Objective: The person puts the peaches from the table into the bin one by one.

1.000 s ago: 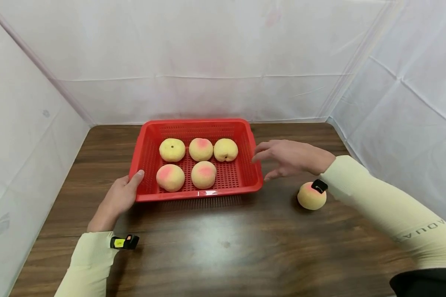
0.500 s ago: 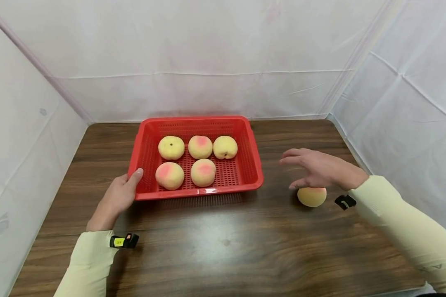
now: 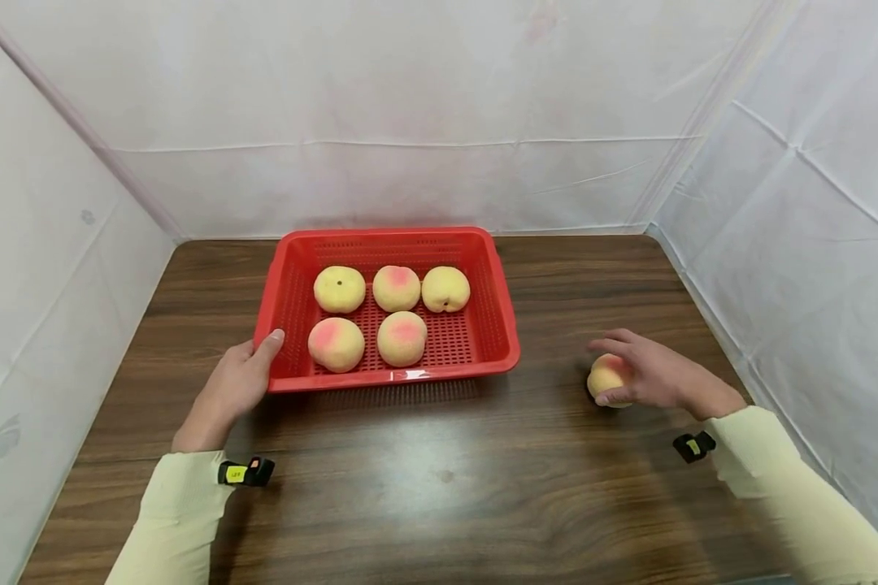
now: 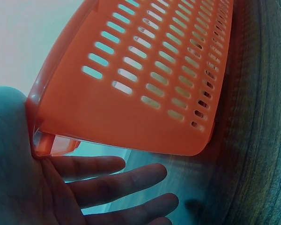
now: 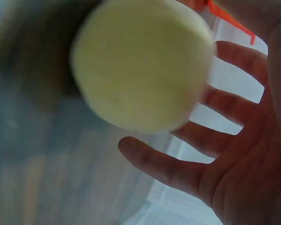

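Loose peach: We saw one peach point(image 3: 606, 377) on the table, well apart from the basket, at about 4 o'clock from it. Our right hand point(image 3: 651, 375) was on it.
How it felt, we think: It looked round, light and a bit soft, like a foam toy. We thought it could roll away, but not break.
Where to hold it: We thought the best hold was around its fat middle, thumb on one side and fingers on the other.
Right hand: Our fingers and thumb were curved around the peach point(image 5: 140, 65). In the right wrist view the fingers point(image 5: 164, 168) looked spread wide, so the hold was loose, not tight.
Left hand: Our left hand point(image 3: 236, 388) rested at the basket's near left corner, at about 8 o'clock. The thumb lay on the rim and the fingers point(image 4: 117, 187) were straight under the edge.
Basket: The red basket point(image 3: 499, 325) had many small holes. It sat at the table's 12 o'clock side.
Peaches inside: Five peaches point(image 3: 402, 338) lay in it, three in the back row and two in the front row.
Table: The table point(image 3: 439, 487) was dark brown wood, flat and a bit shiny.
Room: White cloth point(image 3: 410, 97) hung on the back and both sides.
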A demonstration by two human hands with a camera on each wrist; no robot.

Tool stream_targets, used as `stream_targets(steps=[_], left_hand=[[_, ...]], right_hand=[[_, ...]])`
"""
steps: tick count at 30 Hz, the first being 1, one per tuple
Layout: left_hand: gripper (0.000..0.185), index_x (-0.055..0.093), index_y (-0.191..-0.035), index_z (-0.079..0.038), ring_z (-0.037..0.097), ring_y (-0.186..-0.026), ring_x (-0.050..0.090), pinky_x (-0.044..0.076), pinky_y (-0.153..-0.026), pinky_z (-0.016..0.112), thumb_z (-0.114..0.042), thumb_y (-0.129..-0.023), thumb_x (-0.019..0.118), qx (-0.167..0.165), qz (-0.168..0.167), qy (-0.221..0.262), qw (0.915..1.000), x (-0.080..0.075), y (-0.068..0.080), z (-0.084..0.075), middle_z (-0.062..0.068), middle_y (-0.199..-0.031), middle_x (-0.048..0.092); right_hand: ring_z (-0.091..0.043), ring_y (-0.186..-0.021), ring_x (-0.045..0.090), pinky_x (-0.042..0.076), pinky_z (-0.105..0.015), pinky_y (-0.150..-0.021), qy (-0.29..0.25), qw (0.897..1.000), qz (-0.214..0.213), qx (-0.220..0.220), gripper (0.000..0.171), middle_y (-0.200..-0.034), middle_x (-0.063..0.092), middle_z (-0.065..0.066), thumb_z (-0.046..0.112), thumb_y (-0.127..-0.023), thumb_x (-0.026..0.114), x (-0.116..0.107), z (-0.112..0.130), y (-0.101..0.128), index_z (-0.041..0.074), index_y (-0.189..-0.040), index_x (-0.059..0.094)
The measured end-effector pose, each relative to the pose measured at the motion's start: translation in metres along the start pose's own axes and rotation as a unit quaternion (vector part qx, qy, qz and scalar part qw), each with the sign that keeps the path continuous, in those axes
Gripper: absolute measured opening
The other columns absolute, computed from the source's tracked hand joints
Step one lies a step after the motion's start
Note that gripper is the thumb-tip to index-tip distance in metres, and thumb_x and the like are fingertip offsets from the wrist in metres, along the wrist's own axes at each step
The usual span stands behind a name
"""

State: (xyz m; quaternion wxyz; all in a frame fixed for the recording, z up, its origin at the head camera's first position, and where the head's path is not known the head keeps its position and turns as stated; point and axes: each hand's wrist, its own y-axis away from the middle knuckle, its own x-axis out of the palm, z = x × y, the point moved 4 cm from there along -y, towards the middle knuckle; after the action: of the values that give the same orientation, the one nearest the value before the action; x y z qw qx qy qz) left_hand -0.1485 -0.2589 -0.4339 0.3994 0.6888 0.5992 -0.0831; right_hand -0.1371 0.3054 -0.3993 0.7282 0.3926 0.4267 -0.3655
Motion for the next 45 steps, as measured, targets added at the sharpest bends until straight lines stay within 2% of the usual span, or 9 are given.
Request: stream_targets(steps=[5, 13, 22, 27, 36, 45], left_hand=[[0.083, 0.05, -0.138, -0.001, 0.027, -0.091, 0.056, 0.044, -0.074, 0.035, -0.072, -0.103, 0.026, 0.002, -0.003, 0.0, 1.0, 0.0, 0.0, -0.001, 0.015, -0.105, 0.064], [0.078, 0.05, -0.137, -0.001, 0.026, -0.088, 0.058, 0.046, -0.071, 0.032, -0.068, -0.105, 0.028, 0.004, -0.006, -0.001, 1.0, 0.001, -0.001, -0.003, 0.015, -0.104, 0.064], [0.079, 0.05, -0.137, -0.001, 0.027, -0.088, 0.058, 0.046, -0.071, 0.032, -0.069, -0.104, 0.029, 0.009, -0.012, 0.003, 0.9999, -0.001, 0.001, -0.004, 0.016, -0.105, 0.064], [0.079, 0.051, -0.137, -0.001, 0.027, -0.09, 0.058, 0.046, -0.073, 0.033, -0.069, -0.105, 0.029, 0.005, -0.016, 0.011, 0.9998, 0.0, 0.002, -0.004, 0.016, -0.106, 0.065], [0.079, 0.05, -0.139, -0.001, 0.026, -0.09, 0.057, 0.045, -0.074, 0.034, -0.069, -0.105, 0.028, 0.0, -0.01, 0.011, 0.9999, 0.001, 0.002, -0.002, 0.015, -0.105, 0.064], [0.08, 0.051, -0.136, -0.001, 0.026, -0.087, 0.057, 0.045, -0.071, 0.033, -0.07, -0.104, 0.028, 0.006, -0.017, 0.004, 0.9998, 0.002, 0.002, -0.001, 0.014, -0.101, 0.065]], right_hand=[[-0.038, -0.118, 0.065, 0.054, -0.051, -0.089, -0.016, 1.0, -0.01, 0.012, 0.081, -0.146, 0.053, -0.022, 0.046, -0.081, 0.088, 0.019, -0.007, 0.001, 0.007, -0.145, 0.057], [-0.036, -0.111, 0.066, 0.055, -0.051, -0.085, -0.007, 0.999, -0.045, 0.001, 0.079, -0.135, 0.058, -0.021, 0.042, -0.077, 0.092, 0.028, -0.007, 0.003, 0.005, -0.139, 0.061], [-0.031, -0.098, 0.065, 0.054, -0.045, -0.077, 0.025, 0.995, -0.098, -0.002, 0.057, -0.119, 0.063, -0.014, 0.026, -0.074, 0.092, 0.038, -0.008, -0.003, 0.008, -0.124, 0.07], [-0.029, -0.093, 0.063, 0.05, -0.04, -0.071, 0.031, 0.993, -0.114, 0.012, 0.051, -0.116, 0.064, -0.012, 0.024, -0.074, 0.088, 0.042, -0.009, -0.004, 0.009, -0.12, 0.072], [-0.027, -0.087, 0.06, 0.047, -0.039, -0.068, 0.032, 0.989, -0.142, 0.023, 0.05, -0.11, 0.064, -0.011, 0.023, -0.071, 0.086, 0.044, -0.008, -0.003, 0.009, -0.117, 0.073], [-0.022, -0.083, 0.057, 0.045, -0.035, -0.067, 0.03, 0.99, -0.138, 0.023, 0.048, -0.106, 0.064, -0.008, 0.023, -0.071, 0.085, 0.044, -0.008, -0.003, 0.01, -0.115, 0.073]])
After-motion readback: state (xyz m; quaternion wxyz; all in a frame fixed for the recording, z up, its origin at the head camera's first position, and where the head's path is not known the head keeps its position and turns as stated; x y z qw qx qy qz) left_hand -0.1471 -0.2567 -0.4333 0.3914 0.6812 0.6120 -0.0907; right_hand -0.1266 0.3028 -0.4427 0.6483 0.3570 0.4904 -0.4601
